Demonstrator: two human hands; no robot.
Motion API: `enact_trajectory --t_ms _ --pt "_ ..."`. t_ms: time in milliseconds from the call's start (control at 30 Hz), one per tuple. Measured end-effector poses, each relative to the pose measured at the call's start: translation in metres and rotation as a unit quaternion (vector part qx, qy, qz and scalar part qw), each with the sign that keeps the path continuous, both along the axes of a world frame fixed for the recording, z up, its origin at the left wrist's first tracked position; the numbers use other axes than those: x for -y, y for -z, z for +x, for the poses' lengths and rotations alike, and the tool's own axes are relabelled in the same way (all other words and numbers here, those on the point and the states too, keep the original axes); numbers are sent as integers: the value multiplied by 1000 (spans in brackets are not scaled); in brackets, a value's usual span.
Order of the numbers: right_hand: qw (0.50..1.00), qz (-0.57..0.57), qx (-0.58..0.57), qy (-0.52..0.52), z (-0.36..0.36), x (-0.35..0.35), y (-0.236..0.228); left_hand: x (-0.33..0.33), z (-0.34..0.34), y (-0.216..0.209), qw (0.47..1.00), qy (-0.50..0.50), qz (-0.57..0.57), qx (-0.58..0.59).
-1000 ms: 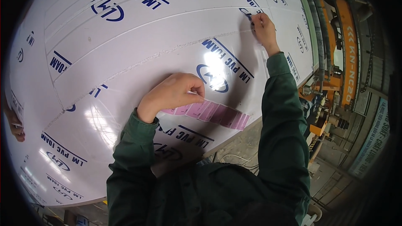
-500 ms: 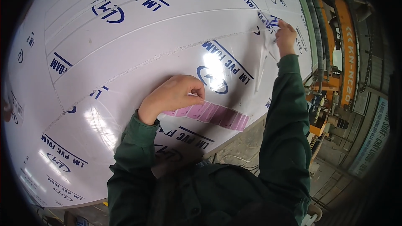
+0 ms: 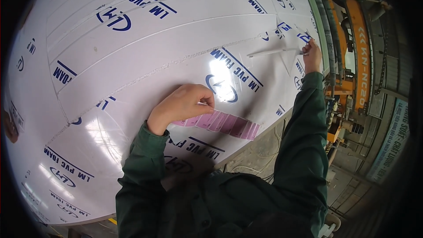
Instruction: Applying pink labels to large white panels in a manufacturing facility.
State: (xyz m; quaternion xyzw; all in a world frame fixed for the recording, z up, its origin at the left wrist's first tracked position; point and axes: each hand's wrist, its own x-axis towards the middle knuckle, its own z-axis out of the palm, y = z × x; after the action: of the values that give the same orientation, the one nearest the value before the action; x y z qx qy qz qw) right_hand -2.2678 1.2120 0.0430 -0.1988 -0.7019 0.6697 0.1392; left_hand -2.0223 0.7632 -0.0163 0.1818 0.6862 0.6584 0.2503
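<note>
I am standing beside a wide white panel (image 3: 176, 70) printed with blue logos (image 3: 113, 19) and crossed by scored lines (image 3: 154, 67). A person in dark green sleeves (image 3: 143, 163) leans over it. Their left hand (image 3: 183, 105) is closed in a pinch at the edge of a strip of pink labels (image 3: 222, 122), which lies near the panel's lower edge, partly under that hand. Their right hand (image 3: 312, 56) reaches to the panel's right side, fingers clenched on loose protective film (image 3: 304, 38); a pale, curling band (image 3: 271, 53) seems to trail from it leftward over the surface.

As I judge it, the film peeling is only partly done: film looks lifted near that side alone, while blue print lies flat nearly everywhere else. The visible labels sit together in one row; I see none stuck elsewhere.

Hard to make out: the strip's end beneath the left hand, and where the film parts from the panel. Glare whitens patches, and at far left another person's hand (image 3: 11, 125) is blurred in the dark lens rim
</note>
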Motion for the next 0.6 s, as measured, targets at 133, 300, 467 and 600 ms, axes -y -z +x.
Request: enact_trajectory --t_ms 133,300,467,600 --pt "989 70 -69 -107 -11 15 4 -1 -1 -2 1000 5 -5 6" --pt "966 -195 -87 -146 -17 31 10 -2 -1 -1 1000 6 -11 7" --pt "990 -132 -44 9 41 21 7 -1 0 0 1000 -1 -7 -1" --pt "989 -138 -37 -36 93 10 -12 -1 0 -3 1000 -1 -6 -5"
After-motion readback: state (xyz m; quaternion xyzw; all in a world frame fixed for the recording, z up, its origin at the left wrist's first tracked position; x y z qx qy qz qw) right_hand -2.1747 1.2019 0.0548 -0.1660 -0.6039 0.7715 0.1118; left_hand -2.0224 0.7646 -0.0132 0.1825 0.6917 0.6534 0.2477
